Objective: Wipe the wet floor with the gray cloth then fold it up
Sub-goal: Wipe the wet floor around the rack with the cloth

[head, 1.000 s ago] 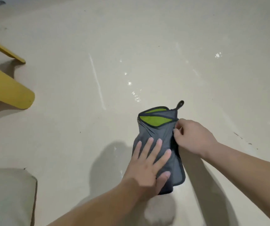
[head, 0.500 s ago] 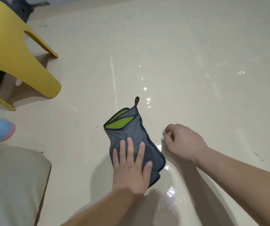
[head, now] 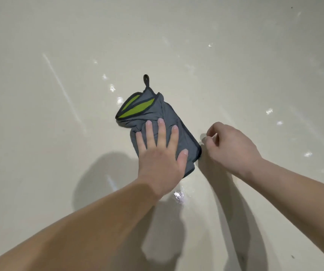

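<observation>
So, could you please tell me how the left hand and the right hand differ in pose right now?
The left hand lies flat with fingers spread; the right hand is curled. The left hand presses down on the gray cloth; the right hand sits beside the cloth's right edge, over the floor, with nothing visible in its grip. Both are bare and low, by the cloth's near end.

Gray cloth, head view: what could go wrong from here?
1. Only the flat left hand presses the bunched gray cloth. The right hand is curled beside it, so the cloth may slide or unroll.
2. A puddle glints by the left wrist and droplets lie beyond the cloth, so folding now may leave the floor wet.
</observation>
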Demonstrator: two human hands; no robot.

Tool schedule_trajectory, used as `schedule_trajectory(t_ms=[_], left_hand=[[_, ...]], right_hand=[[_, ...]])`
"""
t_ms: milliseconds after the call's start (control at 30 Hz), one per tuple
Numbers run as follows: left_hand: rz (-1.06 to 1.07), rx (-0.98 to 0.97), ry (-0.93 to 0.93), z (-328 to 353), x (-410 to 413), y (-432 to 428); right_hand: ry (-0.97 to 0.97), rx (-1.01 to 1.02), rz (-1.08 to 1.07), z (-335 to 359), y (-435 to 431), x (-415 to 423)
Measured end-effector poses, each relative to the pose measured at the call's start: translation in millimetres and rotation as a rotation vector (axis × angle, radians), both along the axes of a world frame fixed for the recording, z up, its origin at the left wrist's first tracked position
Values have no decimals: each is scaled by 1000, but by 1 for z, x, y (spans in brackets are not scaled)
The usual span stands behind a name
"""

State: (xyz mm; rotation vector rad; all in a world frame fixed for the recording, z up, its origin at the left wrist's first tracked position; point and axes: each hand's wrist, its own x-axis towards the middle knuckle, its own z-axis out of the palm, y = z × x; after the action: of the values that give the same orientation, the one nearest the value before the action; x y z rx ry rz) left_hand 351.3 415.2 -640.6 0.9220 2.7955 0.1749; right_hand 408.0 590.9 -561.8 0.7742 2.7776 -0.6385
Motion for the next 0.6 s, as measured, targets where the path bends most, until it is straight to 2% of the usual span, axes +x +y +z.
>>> schedule_trajectory(t_ms=[133, 233, 433, 600], left_hand=[[-310, 60, -20, -2, 52, 63], [-452, 47, -63, 2, 100, 76], [-669, 18, -141, 10, 199, 56], [-778, 67, -214, 12, 221, 47]], right_hand=[[-101, 62, -161, 18, 38, 54], [-248, 40, -243, 24, 49, 95], [-524, 27, -16, 31, 56, 170], [-551, -42, 100, 42, 57, 239]])
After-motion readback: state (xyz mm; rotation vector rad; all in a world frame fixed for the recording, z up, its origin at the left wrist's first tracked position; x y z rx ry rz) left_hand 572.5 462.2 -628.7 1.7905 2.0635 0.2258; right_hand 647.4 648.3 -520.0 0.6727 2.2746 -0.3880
